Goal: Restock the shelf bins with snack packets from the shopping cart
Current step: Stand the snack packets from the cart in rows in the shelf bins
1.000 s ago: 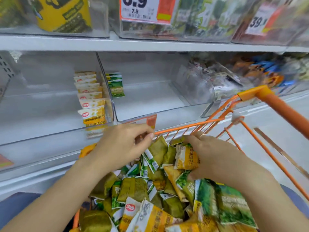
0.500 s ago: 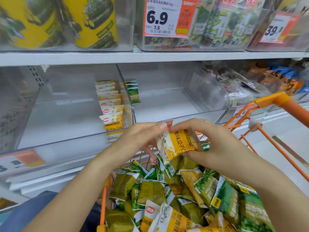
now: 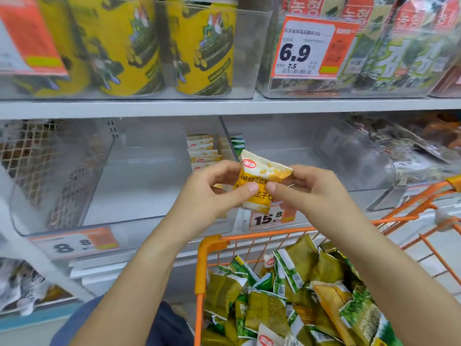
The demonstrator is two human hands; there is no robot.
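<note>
Head view: a yellow packet (image 3: 259,182) is pinched by both the left hand (image 3: 214,193) and right hand (image 3: 309,193); placement beside the matching row (image 3: 202,152), probably, is called for next.

We see two bare arms with no sleeves on them. The left hand (image 3: 212,193) and the right hand (image 3: 309,193) wear no gloves, and we spot no watch or bands. Down low, our legs wear dark blue cloth (image 3: 159,325).
</note>
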